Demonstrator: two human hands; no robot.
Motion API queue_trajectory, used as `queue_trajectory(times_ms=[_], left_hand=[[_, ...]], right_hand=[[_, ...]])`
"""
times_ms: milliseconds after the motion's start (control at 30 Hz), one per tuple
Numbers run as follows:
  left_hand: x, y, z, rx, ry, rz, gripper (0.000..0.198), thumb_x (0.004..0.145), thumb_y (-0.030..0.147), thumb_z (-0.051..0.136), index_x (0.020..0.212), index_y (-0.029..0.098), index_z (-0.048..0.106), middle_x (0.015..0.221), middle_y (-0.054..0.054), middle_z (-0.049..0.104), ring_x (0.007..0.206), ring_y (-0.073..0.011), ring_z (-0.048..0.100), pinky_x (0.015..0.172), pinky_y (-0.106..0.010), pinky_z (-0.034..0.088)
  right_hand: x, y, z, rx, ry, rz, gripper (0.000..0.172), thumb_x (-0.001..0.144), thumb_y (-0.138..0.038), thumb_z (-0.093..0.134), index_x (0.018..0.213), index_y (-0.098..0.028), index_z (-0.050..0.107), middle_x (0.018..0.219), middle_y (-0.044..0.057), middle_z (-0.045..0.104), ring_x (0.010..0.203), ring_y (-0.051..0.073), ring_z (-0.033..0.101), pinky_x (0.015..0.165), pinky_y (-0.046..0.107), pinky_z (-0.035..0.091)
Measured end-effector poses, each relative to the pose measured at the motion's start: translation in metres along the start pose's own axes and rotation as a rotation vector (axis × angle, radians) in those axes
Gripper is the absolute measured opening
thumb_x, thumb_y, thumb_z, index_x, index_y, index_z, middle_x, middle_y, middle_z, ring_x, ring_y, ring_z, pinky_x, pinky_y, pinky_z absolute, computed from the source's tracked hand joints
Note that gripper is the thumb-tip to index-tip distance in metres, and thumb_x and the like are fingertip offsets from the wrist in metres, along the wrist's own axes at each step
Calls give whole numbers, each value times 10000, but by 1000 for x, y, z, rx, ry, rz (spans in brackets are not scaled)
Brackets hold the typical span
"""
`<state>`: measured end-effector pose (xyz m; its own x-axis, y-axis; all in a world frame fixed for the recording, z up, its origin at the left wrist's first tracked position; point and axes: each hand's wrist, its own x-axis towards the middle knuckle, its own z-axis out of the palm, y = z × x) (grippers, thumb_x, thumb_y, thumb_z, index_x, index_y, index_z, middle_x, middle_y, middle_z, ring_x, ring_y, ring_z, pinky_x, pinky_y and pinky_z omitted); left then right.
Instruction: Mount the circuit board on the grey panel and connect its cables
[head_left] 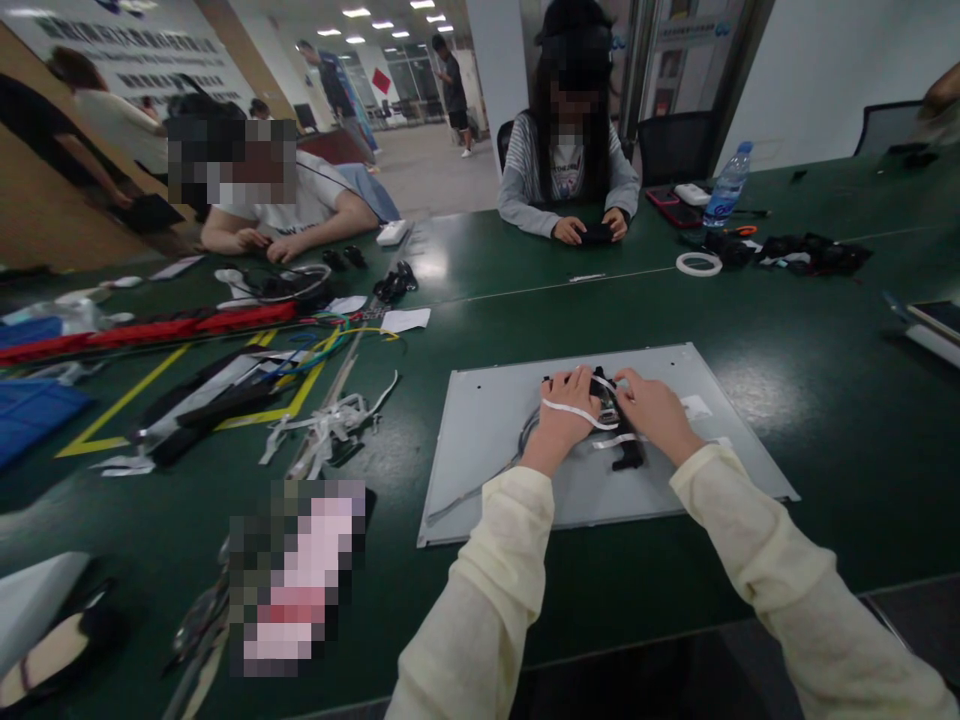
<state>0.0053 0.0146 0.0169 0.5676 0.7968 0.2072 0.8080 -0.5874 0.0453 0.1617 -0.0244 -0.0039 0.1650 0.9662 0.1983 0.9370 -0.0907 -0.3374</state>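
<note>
A pale grey-white board [480, 420] lies on the dark green table in front of me. On it rests a black device [628, 455], partly covered by my hands, with a grey cable [480, 487] trailing to the board's lower left corner. My left hand [568, 410] curls over the device's left side, its fingers closed on it. One narrow white strip [574, 408] crosses the back of that hand, and another white strip [619, 440] lies over the device. At the upper right of the device, my right hand [652, 412] is pinched; its fingertips' contents are hidden.
Left are tangled white strips [330, 425], a blurred pink item [315, 570], red bars [180, 328] and cables. Across sit two people [566, 150] [300, 200]; one holds a black object [598, 233]. A tape roll [698, 264] and water bottle [727, 187] stand farther right.
</note>
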Motion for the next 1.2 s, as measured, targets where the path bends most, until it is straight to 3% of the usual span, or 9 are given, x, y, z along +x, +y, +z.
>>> queue_trajectory(times_ms=[267, 467, 600, 767, 967, 1200], left_hand=[[0, 1, -2, -31, -6, 0, 451, 890, 246, 401, 1328, 140, 427, 1344, -106, 527, 1175, -262, 479, 941, -412, 370], [2, 0, 1, -62, -5, 2, 451, 889, 234, 402, 1328, 132, 419, 1350, -113, 524, 1220, -246, 461, 979, -405, 346], [2, -1, 1, -64, -1, 6, 445, 888, 231, 402, 1321, 132, 421, 1329, -117, 540, 1217, -238, 471, 976, -398, 350], [2, 0, 0, -61, 1, 7, 495, 891, 221, 390, 1372, 107, 359, 1322, -140, 541, 1235, -231, 464, 983, -389, 351], [1, 0, 0, -46, 10, 43, 462, 888, 212, 408, 1345, 150, 423, 1422, -119, 444, 1233, -240, 471, 987, -389, 368], [3, 0, 2, -99, -1, 70, 402, 887, 174, 411, 1279, 143, 494, 1329, -117, 545, 1228, -234, 484, 1015, -395, 370]], right_hand=[[-5, -11, -16, -263, -132, 20, 317, 915, -321, 418, 1213, -234, 483, 769, 88, 676, 713, 251, 657, 606, 283, 388], [-11, -1, -24, -272, -120, 45, 379, 908, -403, 428, 1233, -214, 480, 790, 104, 677, 729, 255, 652, 614, 288, 389], [-20, 19, -24, -66, -89, 23, 342, 860, -297, 491, 1193, -230, 524, 734, 37, 667, 682, 197, 626, 615, 261, 383], [-30, 45, -30, 325, 14, 3, 205, 810, -264, 523, 971, -202, 635, 745, 7, 653, 687, 148, 603, 675, 253, 427], [-38, 43, -32, 389, 24, -170, 193, 839, -251, 493, 905, -191, 664, 899, 48, 661, 805, 169, 608, 738, 295, 470], [-39, 33, -7, 337, 12, -418, 360, 892, -209, 409, 1200, -194, 595, 1233, 91, 597, 1165, 216, 527, 1039, 415, 385]])
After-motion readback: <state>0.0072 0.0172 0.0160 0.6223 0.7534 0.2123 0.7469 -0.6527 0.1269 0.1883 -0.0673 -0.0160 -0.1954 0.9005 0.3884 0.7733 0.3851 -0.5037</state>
